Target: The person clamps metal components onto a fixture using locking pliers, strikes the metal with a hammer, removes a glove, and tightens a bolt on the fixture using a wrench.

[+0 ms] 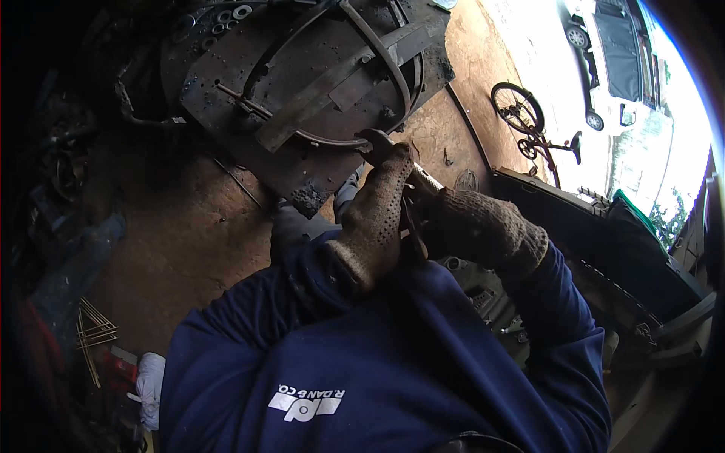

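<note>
Diagonally set, tool (427, 178) in gloved hands (375, 205), head (375, 141) toward hoop (329, 141).

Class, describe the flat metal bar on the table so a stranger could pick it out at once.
Find the dark metal table beyond the gloved left hand. A long flat metal bar slants across it. Unlike the curved strips beside it, it's straight and broad.

Metalworking workshop — grimy steel worktable (302, 78), loose metal rings (236, 14), curved bar (378, 47), stained floor (174, 249)
</note>
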{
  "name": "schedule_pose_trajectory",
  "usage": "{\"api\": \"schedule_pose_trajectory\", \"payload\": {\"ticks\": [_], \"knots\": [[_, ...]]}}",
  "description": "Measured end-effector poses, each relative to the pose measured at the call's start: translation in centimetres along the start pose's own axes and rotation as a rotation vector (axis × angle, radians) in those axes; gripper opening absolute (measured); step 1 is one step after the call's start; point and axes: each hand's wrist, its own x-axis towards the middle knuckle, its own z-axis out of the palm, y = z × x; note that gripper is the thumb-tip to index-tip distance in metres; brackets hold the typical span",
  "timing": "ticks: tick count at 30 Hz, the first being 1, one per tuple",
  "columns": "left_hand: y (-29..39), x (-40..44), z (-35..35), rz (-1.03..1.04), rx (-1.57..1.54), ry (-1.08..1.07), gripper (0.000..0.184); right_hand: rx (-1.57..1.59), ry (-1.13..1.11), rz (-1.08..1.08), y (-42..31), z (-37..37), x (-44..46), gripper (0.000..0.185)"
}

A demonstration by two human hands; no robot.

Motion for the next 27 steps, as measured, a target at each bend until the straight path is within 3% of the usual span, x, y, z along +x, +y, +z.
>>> {"api": "schedule_pose_trajectory", "payload": {"ticks": [3,6,9,10,12,15,18,19,21,22,24,27], "knots": [[-0.5,0.5,-0.8,-0.034,-0.041,-0.011,0.038,-0.231,-0.014,-0.027,0.2,-0.2,0.5,0.038],[-0.6,0.7,-0.8,0.013,-0.016,-0.009,0.037,-0.018,-0.033,-0.106,1.5,-0.6,0.4,0.04],[-0.3,0.3,-0.5,0.012,-0.05,-0.07,0.036,-0.096,0.019,0.277,0.4,-1.0,0.4,0.038],[0.0,0.1,-0.3,0.012,-0.05,-0.069,0.036,0.252,-0.025,0.263,0.8,-1.3,0.5,0.037],[0.6,-0.3,0.2,-0.067,-0.059,-0.029,0.035,0.6,-0.067,0.242,0.5,-1.3,0.7,0.037],[0.9,-0.3,-0.1,0.008,0.05,-0.036,0.034,0.344,0.026,0.136,-0.9,-0.7,1.1,0.037],[0.5,0.0,0.0,0.008,0.066,-0.024,0.034,-0.176,-0.061,-0.16,-2.0,-0.9,1.6,0.036],[0.4,0.2,0.0,0.009,0.072,-0.021,0.034,-0.152,-0.034,0.128,-4.2,-0.5,1.8,0.036],[0.1,0.5,0.1,-0.054,-0.173,-0.011,0.034,-0.123,-0.004,0.418,-4.7,-0.3,1.8,0.036],[0.1,0.7,-0.1,-0.056,-0.173,-0.011,0.034,-0.026,-0.033,0.194,-3.2,-0.3,1.7,0.035],[0.2,0.8,-0.3,-0.03,-0.235,-0.087,0.036,0.069,-0.057,-0.032,-0.9,-0.5,1.8,0.035],[0.8,0.3,-0.1,-0.1,-0.192,-0.062,0.036,0.01,-0.111,0.018,0.3,-0.7,2.3,0.033]]}}
